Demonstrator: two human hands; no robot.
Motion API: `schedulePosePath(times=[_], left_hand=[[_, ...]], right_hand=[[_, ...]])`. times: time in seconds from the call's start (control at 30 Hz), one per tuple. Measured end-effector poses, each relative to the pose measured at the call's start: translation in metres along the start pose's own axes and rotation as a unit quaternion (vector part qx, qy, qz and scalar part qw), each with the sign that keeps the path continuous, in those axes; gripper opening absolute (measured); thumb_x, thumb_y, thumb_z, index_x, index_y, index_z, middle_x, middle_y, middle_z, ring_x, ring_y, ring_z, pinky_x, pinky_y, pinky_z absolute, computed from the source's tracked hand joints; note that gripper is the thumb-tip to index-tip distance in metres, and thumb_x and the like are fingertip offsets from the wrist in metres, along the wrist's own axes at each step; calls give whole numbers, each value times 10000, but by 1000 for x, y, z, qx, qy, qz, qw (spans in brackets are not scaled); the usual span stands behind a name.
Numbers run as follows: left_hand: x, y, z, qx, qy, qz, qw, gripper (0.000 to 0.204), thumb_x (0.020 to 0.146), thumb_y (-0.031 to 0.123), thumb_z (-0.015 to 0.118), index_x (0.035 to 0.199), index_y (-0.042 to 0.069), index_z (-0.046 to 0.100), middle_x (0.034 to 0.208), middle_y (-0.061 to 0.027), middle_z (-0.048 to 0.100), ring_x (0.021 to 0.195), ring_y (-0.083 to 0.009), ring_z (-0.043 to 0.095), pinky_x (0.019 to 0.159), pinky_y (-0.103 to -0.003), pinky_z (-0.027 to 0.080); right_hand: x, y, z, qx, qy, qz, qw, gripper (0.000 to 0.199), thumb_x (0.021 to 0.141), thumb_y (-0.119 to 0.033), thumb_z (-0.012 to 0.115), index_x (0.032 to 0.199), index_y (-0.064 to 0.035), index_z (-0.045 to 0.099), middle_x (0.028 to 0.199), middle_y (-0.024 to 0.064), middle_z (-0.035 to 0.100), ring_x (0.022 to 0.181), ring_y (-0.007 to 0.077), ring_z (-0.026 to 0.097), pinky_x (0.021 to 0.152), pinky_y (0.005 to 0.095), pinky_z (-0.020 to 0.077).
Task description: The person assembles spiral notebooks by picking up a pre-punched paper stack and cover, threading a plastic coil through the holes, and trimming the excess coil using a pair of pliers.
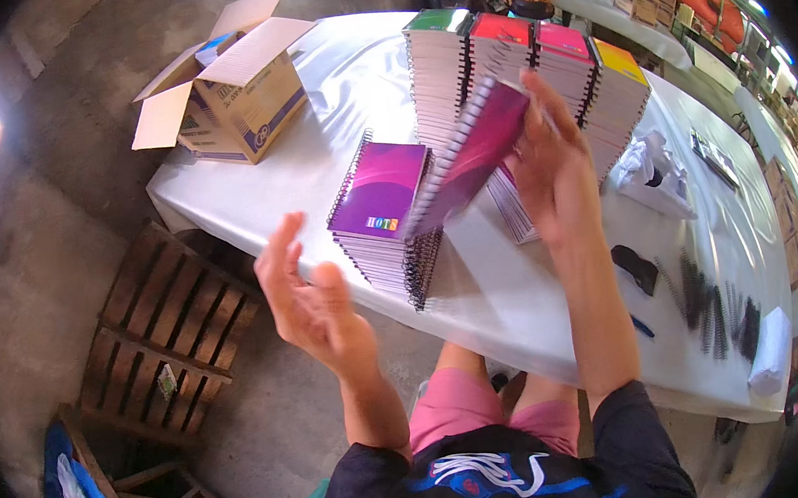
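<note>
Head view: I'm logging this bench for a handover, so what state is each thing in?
Right hand: raised, gripping the purple notebook.
Purple notebook: held in the air, tilted, blurred.
Left hand: open, empty, fingers spread.
Purple-topped stack: closed spiral notebooks, piled on the white table.
Tall stacks: upright, side by side.
Cardboard box: flaps open.
Loose black spirals: lying on the table.

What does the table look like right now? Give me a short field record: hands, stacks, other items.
right hand: right hand holds a purple spiral notebook, tilted, above the table
left hand: left hand open, empty, off the near table edge
near stack: purple-covered notebooks
far stacks: tall notebook stacks, green, red, pink, yellow covers
box: open cardboard box at far left corner
loose coils: black spiral bindings at right
</note>
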State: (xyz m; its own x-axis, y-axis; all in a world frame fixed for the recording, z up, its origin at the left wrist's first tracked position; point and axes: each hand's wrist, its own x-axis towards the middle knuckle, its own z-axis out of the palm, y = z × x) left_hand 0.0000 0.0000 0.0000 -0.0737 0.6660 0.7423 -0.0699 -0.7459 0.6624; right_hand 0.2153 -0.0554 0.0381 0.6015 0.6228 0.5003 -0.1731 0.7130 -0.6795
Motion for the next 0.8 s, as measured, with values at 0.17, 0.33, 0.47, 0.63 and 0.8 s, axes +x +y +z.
schedulePosePath(times=[0.17, 0.33, 0.47, 0.63, 0.8], left_hand=[[9, -44, 22, 5, 9, -139, 990, 598, 972, 479, 365, 1324, 1, 440, 1330, -213, 458, 1267, -292, 416, 1080, -418, 280], [-7, -76, 24, -82, -37, -182, 979, 680, 970, 541, 283, 1349, -11, 407, 1320, -193, 462, 1246, -265, 425, 1062, -369, 291], [-11, -74, 28, -84, -37, -171, 981, 717, 959, 573, 274, 1325, -25, 423, 1261, -171, 504, 1177, -243, 480, 1024, -363, 340], [-16, -79, 43, -51, -27, -114, 992, 643, 962, 543, 308, 1225, -15, 489, 1184, -149, 543, 1108, -217, 522, 973, -339, 390], [-18, -95, 45, -46, -10, -62, 997, 601, 966, 529, 310, 1151, -5, 513, 1135, -134, 556, 1065, -206, 544, 925, -317, 427]], right_hand=[[52, 3, 34, -177, -76, -43, 980, 445, 804, -119, 541, 1247, -72, 536, 815, -24, 577, 719, 115, 507, 720, 271, 383], [40, 52, 85, -460, -451, -186, 742, 535, 806, -74, 481, 1316, -234, 484, 938, 84, 639, 817, 154, 604, 719, 252, 463], [38, 60, 53, -399, -335, -121, 845, 465, 853, -162, 520, 1317, -169, 484, 1111, 84, 620, 1078, 212, 566, 946, 324, 414], [18, 104, -21, -348, -154, 47, 924, 467, 979, -382, 437, 1303, -48, 475, 1218, 182, 558, 1176, 243, 505, 987, 318, 384], [11, 123, -8, -319, -79, 93, 940, 483, 986, -434, 399, 1133, -16, 591, 1090, 142, 634, 1057, 222, 567, 924, 321, 403]])
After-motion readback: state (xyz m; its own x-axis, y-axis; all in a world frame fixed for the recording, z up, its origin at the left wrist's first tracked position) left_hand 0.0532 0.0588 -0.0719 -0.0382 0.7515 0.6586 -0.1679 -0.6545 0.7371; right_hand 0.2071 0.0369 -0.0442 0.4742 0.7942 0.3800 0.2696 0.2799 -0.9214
